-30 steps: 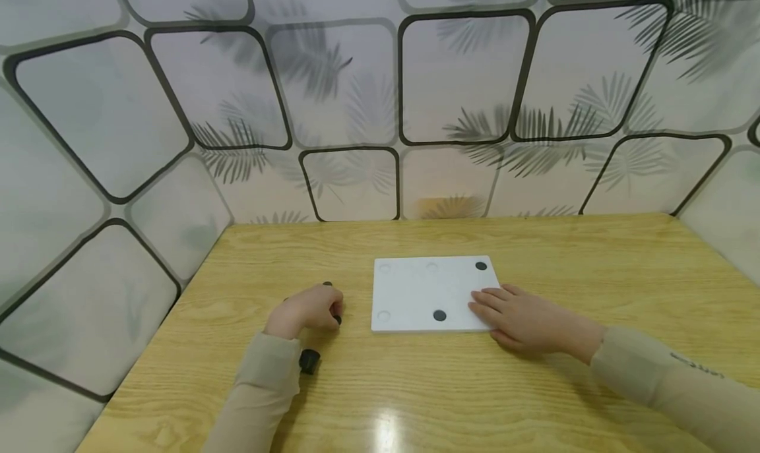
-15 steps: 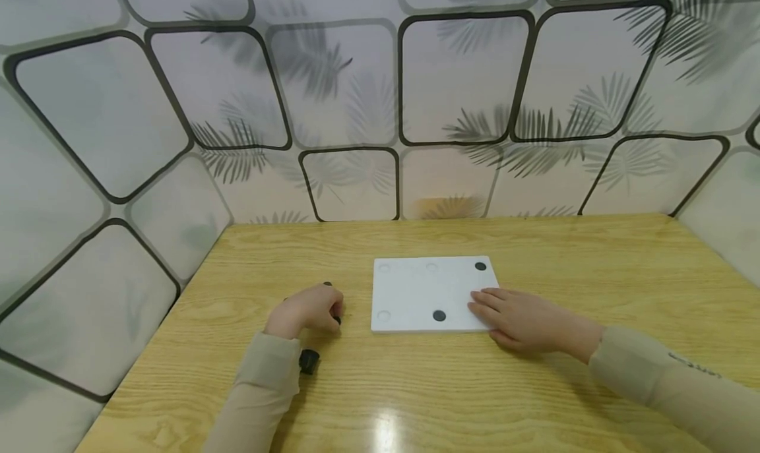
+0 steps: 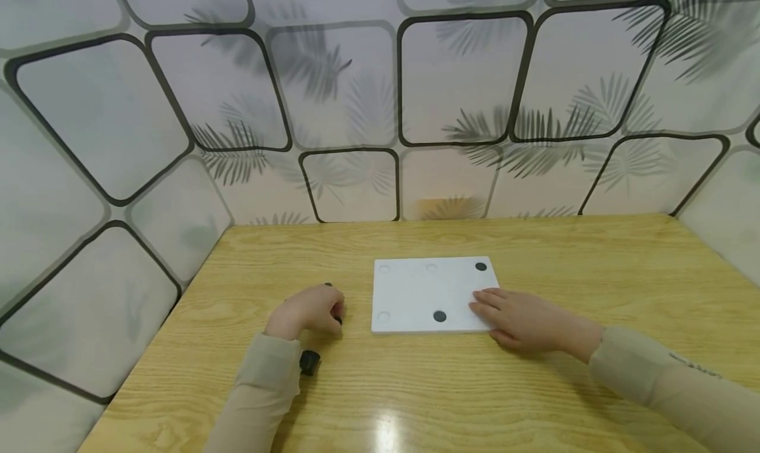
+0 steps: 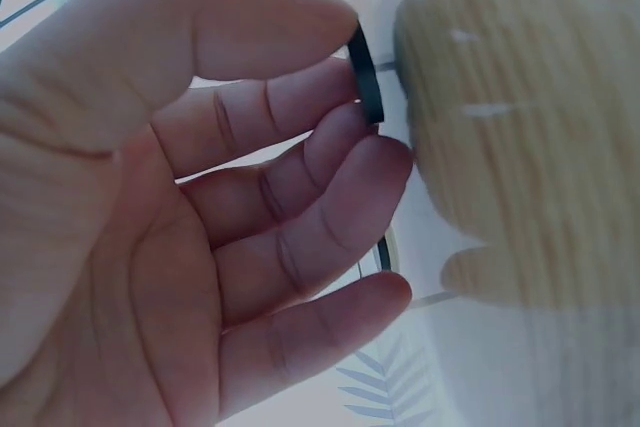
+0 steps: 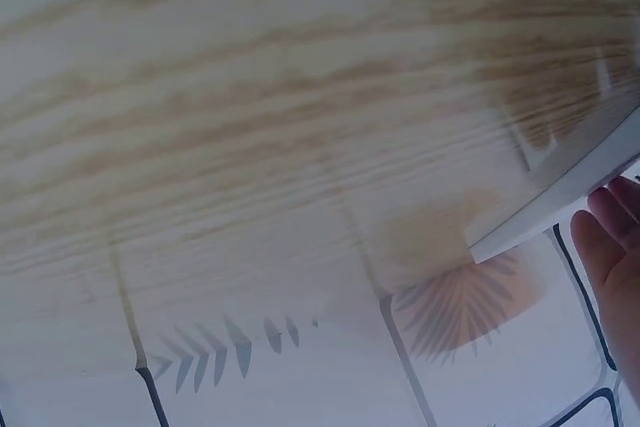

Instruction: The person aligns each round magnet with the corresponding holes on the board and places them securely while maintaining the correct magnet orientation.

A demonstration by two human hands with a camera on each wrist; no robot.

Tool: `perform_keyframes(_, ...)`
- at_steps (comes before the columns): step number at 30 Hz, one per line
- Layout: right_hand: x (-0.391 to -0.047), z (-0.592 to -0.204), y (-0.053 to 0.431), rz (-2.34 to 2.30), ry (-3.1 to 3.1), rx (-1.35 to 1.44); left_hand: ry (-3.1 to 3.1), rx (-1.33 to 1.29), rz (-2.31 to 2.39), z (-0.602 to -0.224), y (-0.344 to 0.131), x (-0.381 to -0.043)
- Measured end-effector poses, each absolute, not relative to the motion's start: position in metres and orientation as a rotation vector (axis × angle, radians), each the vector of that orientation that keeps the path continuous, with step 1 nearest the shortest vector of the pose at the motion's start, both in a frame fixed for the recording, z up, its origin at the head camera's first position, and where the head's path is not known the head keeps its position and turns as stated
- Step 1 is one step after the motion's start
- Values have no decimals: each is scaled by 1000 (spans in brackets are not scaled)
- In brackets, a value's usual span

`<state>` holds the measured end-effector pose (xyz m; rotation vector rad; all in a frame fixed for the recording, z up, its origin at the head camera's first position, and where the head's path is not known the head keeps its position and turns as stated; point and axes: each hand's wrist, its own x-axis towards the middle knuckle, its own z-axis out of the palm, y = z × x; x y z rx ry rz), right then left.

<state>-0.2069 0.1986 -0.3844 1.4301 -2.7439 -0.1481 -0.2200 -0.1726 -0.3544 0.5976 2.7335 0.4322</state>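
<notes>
My left hand is low over the table, left of a white board. Its thumb and fingertips pinch a thin black disc, held on edge in the left wrist view. A second dark disc shows partly behind the fingers there. My right hand rests with extended fingers on the board's right edge. One black disc sits at the board's far right corner, another black disc near its front edge. Shallow round recesses mark the left side and far edge. The right hand hides part of the board.
The wooden table reaches back to a patterned wall, with side walls left and right. A small black object is beside the left sleeve cuff. A dark bit shows just beyond the left hand.
The right hand's fingers have drawn slightly closer together on the board within the last second. Left hand, discs and board stay practically in place.
</notes>
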Motion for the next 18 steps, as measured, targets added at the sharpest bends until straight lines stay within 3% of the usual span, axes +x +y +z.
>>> perform_keyframes(18, -204, -382, 201, -67, -2990, 1152, 2721, 693, 460, -348, -172, -219)
